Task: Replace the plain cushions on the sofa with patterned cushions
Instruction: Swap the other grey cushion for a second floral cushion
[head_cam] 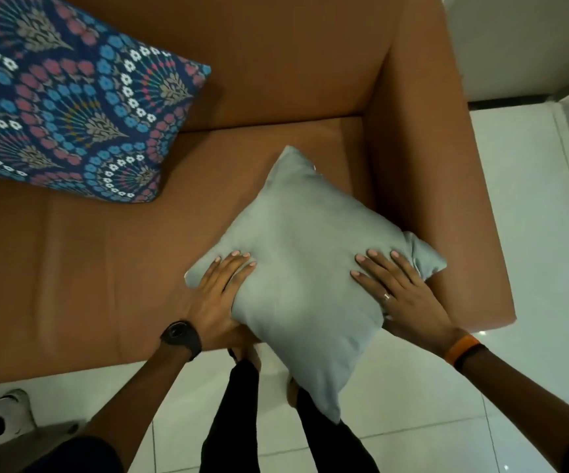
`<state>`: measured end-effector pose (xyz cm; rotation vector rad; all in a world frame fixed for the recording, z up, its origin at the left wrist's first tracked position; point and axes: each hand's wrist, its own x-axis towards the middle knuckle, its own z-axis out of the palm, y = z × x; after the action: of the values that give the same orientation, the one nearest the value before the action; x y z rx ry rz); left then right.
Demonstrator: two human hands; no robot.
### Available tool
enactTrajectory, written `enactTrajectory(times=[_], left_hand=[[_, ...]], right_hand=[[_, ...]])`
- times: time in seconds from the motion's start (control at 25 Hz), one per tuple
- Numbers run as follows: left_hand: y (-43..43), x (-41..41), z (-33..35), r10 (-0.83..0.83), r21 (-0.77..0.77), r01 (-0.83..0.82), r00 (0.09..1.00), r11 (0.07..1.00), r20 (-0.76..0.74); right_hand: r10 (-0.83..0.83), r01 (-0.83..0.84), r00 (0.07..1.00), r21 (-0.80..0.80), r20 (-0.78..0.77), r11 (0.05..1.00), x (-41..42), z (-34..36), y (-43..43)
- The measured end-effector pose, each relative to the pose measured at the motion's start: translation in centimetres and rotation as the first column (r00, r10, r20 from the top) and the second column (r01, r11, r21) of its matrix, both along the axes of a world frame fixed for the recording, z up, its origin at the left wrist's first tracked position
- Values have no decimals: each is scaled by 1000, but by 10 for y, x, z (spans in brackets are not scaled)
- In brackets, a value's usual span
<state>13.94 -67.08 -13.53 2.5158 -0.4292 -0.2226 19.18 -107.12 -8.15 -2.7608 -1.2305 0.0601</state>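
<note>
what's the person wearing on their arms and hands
The left hand has a black round-faced watch on its wrist. The right hand has a thin ring on one finger and an orange band at the wrist. Both forearms are bare, no sleeves.

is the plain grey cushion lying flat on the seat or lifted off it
Lifted and tilted: the plain grey fabric cushion is gripped between the left hand and right hand, its lower corner hanging past the brown sofa's front edge.

One plain cushion [305, 268], one patterned cushion [68, 97], one sofa [71, 261], two hands [220, 295]
</note>
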Motion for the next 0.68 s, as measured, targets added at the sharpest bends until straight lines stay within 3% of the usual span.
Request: enactTrajectory(times=[0.16, 0.28, 0.52, 0.68], left_hand=[[44, 54, 44, 148, -192, -161, 986, 968, -82], [63, 102, 79, 287, -255, -326, 941, 910, -180], [54, 194, 105, 414, -286, -430, 902, 856, -118], [36, 247, 106, 547, -312, -535, 835, 785, -54]], right_hand=[[-114, 144, 977, 162, -179, 976, 43, 54, 12], [-231, 284, 949, 265, -215, 921, 93, 89, 34], [-485, 538, 843, 376, -232, 754, 197, 115, 75], [-653, 690, 722, 308, -229, 655, 270, 104, 103]])
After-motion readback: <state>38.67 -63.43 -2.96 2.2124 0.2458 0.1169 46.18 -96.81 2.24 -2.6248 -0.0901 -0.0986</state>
